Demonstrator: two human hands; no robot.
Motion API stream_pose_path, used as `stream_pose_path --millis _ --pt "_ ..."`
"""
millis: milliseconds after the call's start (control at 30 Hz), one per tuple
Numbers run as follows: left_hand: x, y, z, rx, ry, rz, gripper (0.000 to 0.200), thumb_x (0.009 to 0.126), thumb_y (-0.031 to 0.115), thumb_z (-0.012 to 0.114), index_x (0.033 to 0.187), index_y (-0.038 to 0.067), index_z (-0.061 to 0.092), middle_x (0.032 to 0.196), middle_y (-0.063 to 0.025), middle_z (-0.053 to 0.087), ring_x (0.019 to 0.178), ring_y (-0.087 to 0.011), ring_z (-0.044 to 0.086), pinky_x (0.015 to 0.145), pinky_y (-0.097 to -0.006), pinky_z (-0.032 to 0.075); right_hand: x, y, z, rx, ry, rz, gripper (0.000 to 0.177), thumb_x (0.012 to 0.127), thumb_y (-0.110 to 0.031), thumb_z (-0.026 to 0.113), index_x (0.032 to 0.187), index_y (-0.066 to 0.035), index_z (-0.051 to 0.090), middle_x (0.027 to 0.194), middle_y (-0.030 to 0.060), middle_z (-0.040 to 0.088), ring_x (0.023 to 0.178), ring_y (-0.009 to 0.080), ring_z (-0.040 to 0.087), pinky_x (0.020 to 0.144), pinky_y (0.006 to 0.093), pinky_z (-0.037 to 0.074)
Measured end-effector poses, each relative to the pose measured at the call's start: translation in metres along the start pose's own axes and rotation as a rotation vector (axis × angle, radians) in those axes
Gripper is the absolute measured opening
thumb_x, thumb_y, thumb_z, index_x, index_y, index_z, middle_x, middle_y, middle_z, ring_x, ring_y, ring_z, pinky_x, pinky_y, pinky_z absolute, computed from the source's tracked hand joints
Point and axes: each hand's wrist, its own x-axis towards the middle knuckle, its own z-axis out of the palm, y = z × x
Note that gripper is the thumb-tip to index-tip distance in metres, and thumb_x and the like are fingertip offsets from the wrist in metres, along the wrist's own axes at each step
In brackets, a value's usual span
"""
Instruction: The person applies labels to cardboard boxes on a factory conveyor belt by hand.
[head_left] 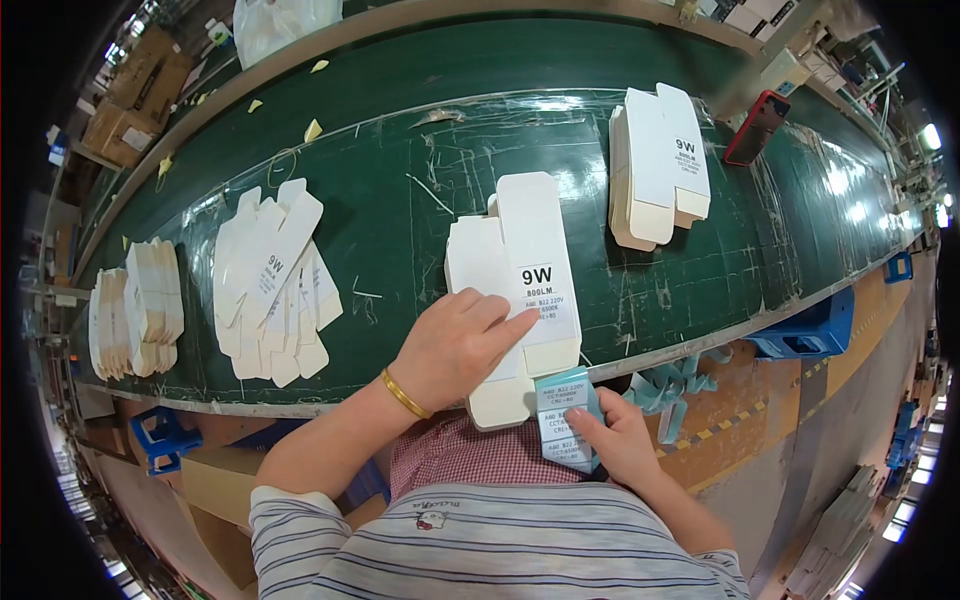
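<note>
View from the head camera over a green table (pixel 420 200). At centre, near the front edge, lies a small stack of flat white cartons (pixel 530 250), long and narrow with tuck flaps at both ends. The top one is printed "9W" and "800LM" in black. Below the print sits a white label (pixel 545 305) bearing small lines of text.

The left hand (pixel 455 345), a gold bracelet (pixel 403 393) at its wrist, rests on the stack. Its grip is loose and holds nothing, and the fingertips press on the label's left edge.

The right hand (pixel 625 440), just off the table edge, has its grip closed on a label strip (pixel 565 415), a teal backing that carries white stickers.

Also on the table are a fanned pile (pixel 270 285) of like cartons at left, a further stack (pixel 655 165) at upper right, and beside that a red phone (pixel 757 127).
</note>
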Motion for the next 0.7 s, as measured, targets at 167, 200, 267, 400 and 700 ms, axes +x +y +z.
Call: stream_pose_path --millis 167,200,267,400,700 --pt "0.017 0.011 0.001 0.108 -0.086 -0.04 0.037 0.079 0.016 0.069 0.116 0.012 0.067 0.08 -0.0045 0.054 0.074 -0.0204 0.054 0.064 -0.0318 0.046 -0.009 0.017 0.002 0.115 -0.008 -0.056 0.018 0.093 -0.013 0.064 0.104 0.002 0.062 0.093 0.0031 0.067 0.081 0.0066 0.059 0.073 0.0242 0.049" --pt "0.022 0.016 0.003 0.131 -0.099 -0.074 0.038 0.079 0.018 0.069 0.117 0.012 0.066 0.08 -0.0047 0.053 0.073 -0.0203 0.055 0.064 -0.0319 0.046 -0.01 0.018 0.003 0.104 -0.014 -0.058 0.018 0.093 -0.013 0.064 0.104 0.001 0.063 0.092 0.0029 0.067 0.081 0.0066 0.059 0.072 0.0242 0.049" --pt "0.025 0.023 0.007 0.159 -0.042 -0.055 0.038 0.08 0.022 0.068 0.117 0.012 0.065 0.081 -0.0052 0.054 0.073 -0.0207 0.054 0.065 -0.032 0.046 -0.012 0.018 0.005 0.08 -0.025 -0.064 0.018 0.093 -0.013 0.063 0.104 0.0 0.063 0.091 0.0025 0.067 0.08 0.0066 0.058 0.072 0.0242 0.049" --pt "0.015 0.025 0.011 0.188 0.079 0.068 0.033 0.081 0.019 0.065 0.112 0.006 0.065 0.085 -0.0067 0.057 0.075 -0.0215 0.055 0.066 -0.0323 0.048 -0.018 0.018 0.007 0.167 -0.007 -0.07 0.017 0.093 -0.013 0.063 0.104 0.0 0.063 0.091 0.002 0.066 0.079 0.0066 0.058 0.071 0.0239 0.049" --pt "0.009 0.024 0.003 0.351 -0.006 0.292 0.005 0.069 0.011 0.061 0.071 0.007 0.06 0.075 -0.0033 0.054 0.07 -0.0198 0.057 0.063 -0.0312 0.05 -0.021 0.016 0.009 0.125 -0.008 -0.145 0.016 0.095 -0.014 0.061 0.103 0.0 0.062 0.092 0.0024 0.066 0.081 0.0065 0.058 0.073 0.0234 0.048"
